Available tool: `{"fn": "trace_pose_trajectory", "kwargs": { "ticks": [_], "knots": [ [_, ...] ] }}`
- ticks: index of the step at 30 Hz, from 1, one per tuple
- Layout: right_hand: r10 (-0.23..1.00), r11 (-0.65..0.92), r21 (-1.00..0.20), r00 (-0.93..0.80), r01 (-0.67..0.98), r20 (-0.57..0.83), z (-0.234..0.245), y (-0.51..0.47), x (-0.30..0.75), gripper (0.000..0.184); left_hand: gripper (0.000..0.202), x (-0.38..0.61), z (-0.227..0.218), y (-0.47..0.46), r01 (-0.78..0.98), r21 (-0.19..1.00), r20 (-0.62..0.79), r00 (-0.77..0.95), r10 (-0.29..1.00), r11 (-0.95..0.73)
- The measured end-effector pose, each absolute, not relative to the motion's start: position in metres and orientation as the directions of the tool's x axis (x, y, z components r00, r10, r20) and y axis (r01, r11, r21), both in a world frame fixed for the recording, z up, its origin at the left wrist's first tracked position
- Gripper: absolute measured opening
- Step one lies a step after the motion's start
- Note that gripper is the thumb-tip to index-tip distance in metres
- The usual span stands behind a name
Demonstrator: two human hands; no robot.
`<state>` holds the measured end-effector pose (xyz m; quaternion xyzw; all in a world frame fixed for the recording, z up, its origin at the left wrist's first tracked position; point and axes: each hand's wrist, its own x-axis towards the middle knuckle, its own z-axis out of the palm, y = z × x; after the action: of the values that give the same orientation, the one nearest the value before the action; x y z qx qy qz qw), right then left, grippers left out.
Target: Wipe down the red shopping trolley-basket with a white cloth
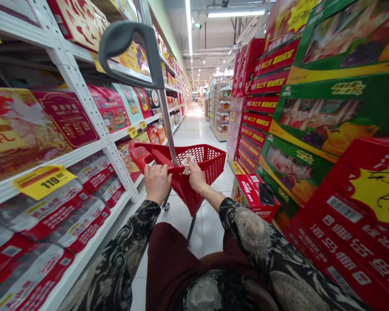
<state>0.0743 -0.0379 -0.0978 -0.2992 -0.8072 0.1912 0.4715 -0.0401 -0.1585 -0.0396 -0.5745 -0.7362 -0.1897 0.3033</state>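
Note:
A red plastic shopping basket on wheels stands in the aisle in front of me, with a metal pole rising to a grey pull handle near the top of the view. My left hand is closed over the basket's near rim. My right hand rests on the same rim a little to the right, its fingers pinched on a crumpled whitish wad that I cannot identify. Both forearms wear dark patterned sleeves.
White shelves of boxed and bagged goods with yellow price tags line the left. Stacked red and green gift cartons crowd the right, one red box low by the floor. The pale tiled aisle runs ahead between them.

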Motion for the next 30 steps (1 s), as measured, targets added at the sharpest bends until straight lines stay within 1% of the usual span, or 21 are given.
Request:
{"fn": "trace_pose_trajectory", "kwargs": {
  "ticks": [4,7,9,10,12,14,15,18,22,24,27,29,30],
  "knots": [
    [0.652,0.758,-0.587,-0.318,0.285,0.688,-0.086,-0.056,0.081,0.052,0.033,-0.015,-0.038,-0.146,0.977,-0.079,0.672,-0.094,0.735,0.197],
    [0.645,0.764,-0.577,-0.317,0.287,0.696,-0.080,-0.067,0.092,0.052,0.034,-0.004,-0.032,-0.140,0.994,-0.069,0.634,-0.024,0.773,0.088],
    [0.629,0.777,-0.564,-0.310,0.279,0.713,-0.077,-0.071,0.099,0.055,0.037,-0.005,-0.028,-0.137,0.999,-0.041,0.603,0.023,0.798,0.003],
    [0.619,0.785,-0.554,-0.297,0.278,0.727,-0.075,-0.071,0.102,0.057,0.039,-0.008,-0.026,-0.135,1.000,-0.009,0.600,0.012,0.800,-0.009],
    [0.598,0.798,-0.531,-0.264,0.285,0.757,-0.071,-0.071,0.105,0.060,0.043,-0.016,-0.023,-0.131,0.996,0.076,0.600,-0.080,0.796,0.043],
    [0.572,0.814,-0.499,-0.269,0.297,0.775,-0.067,-0.068,0.105,0.060,0.048,-0.022,-0.022,-0.128,0.985,0.129,0.584,-0.168,0.794,0.113],
    [0.559,0.824,-0.481,-0.289,0.300,0.777,-0.065,-0.065,0.104,0.059,0.049,-0.023,-0.022,-0.126,0.983,0.130,0.568,-0.178,0.804,0.126],
    [0.544,0.835,-0.461,-0.335,0.300,0.769,-0.064,-0.057,0.105,0.053,0.051,-0.017,-0.021,-0.124,0.991,0.084,0.531,-0.132,0.837,0.103],
    [0.572,0.816,-0.489,-0.307,0.308,0.761,-0.063,-0.042,0.120,0.053,0.053,-0.004,-0.017,-0.125,0.999,0.035,0.506,-0.027,0.862,0.011],
    [0.590,0.802,-0.506,-0.291,0.317,0.753,-0.057,-0.036,0.129,0.050,0.054,-0.005,-0.015,-0.126,0.999,0.037,0.491,0.016,0.871,-0.039],
    [0.605,0.790,-0.522,-0.266,0.323,0.751,-0.046,-0.039,0.134,0.047,0.054,-0.015,-0.013,-0.126,0.997,0.077,0.470,-0.040,0.882,0.004],
    [0.576,0.813,-0.494,-0.300,0.308,0.761,-0.038,-0.049,0.131,0.043,0.054,-0.021,-0.014,-0.126,0.995,0.085,0.459,-0.087,0.884,0.053],
    [0.541,0.838,-0.462,-0.336,0.289,0.771,-0.036,-0.056,0.129,0.040,0.053,-0.022,-0.014,-0.126,0.995,0.081,0.458,-0.091,0.884,0.061]
  ]
}}
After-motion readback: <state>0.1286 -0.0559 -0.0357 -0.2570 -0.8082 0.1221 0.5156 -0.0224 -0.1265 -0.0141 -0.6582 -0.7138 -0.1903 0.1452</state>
